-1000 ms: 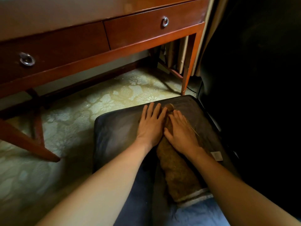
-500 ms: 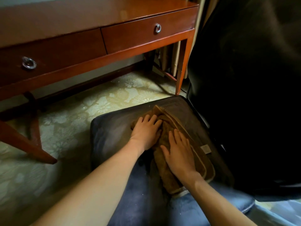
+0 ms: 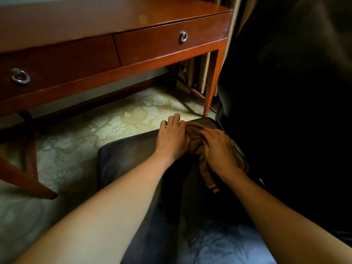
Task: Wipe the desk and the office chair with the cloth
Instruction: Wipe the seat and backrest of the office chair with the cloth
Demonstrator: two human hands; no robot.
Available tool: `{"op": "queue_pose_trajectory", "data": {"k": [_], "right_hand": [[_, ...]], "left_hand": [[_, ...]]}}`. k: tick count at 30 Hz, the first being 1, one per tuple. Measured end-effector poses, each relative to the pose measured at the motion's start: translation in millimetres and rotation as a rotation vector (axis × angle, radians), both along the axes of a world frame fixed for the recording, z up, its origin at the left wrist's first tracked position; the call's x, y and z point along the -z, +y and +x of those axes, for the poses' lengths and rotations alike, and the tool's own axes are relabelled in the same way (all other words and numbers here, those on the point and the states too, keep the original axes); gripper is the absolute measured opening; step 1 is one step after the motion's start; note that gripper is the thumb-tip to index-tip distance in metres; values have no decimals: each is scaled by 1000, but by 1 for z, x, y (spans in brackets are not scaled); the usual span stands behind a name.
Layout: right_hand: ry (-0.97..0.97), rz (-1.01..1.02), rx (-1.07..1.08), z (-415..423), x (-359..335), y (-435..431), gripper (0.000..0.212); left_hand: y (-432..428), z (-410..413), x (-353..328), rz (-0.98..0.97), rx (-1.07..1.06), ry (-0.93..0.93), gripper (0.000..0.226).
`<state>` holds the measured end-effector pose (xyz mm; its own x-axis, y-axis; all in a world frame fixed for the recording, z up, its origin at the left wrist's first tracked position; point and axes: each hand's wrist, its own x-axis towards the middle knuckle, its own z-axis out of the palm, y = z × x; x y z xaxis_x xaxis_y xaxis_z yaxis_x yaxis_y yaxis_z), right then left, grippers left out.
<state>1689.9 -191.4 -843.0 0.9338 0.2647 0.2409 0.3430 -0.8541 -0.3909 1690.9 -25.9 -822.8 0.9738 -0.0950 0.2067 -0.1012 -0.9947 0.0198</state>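
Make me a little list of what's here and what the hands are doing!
where: chair seat, in front of the desk
tool: brown cloth, bunched at the seat's far right corner
left: left hand open, beside the cloth, fingertips over the seat's far edge
right: right hand gripping the cloth
drawers: two, with ring handles
floor: flowery carpet

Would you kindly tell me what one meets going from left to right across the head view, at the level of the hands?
Patterned carpet → left hand → cloth → right hand → chair back.
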Motion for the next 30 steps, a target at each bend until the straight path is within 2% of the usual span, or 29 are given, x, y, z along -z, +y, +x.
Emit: {"op": "queue_pose_trajectory", "data": {"k": [3, 5, 8, 11, 17, 18, 20, 23, 25, 30], "right_hand": [[130, -165, 135, -1, 17, -7, 50], [207, -173, 193, -6, 25, -11, 56], [226, -140, 202, -4, 31, -10, 53], [227, 20, 171, 6, 35, -5, 45], [-19, 237, 130, 43, 29, 3, 51], [-58, 227, 167, 47, 28, 4, 49], [-112, 75, 246, 50, 29, 5, 42], [17, -142, 259, 46, 37, 3, 46], [104, -171, 224, 47, 43, -1, 52], [154, -123, 164, 67, 43, -4, 53]], "left_hand": [[6, 1, 21, -103, 250, 116, 56], [8, 2, 31, -186, 324, 180, 57], [6, 10, 34, -137, 286, 271, 60], [2, 18, 34, -30, 267, 287, 65], [-6, 37, 39, -19, 128, 203, 61], [-10, 40, 40, -36, 105, 182, 61], [-13, 42, 46, -80, 99, 142, 59], [-12, 40, 56, -134, 151, 134, 59], [-10, 44, 56, -168, 150, 175, 57], [-11, 61, 51, -179, 133, 230, 54]]}}
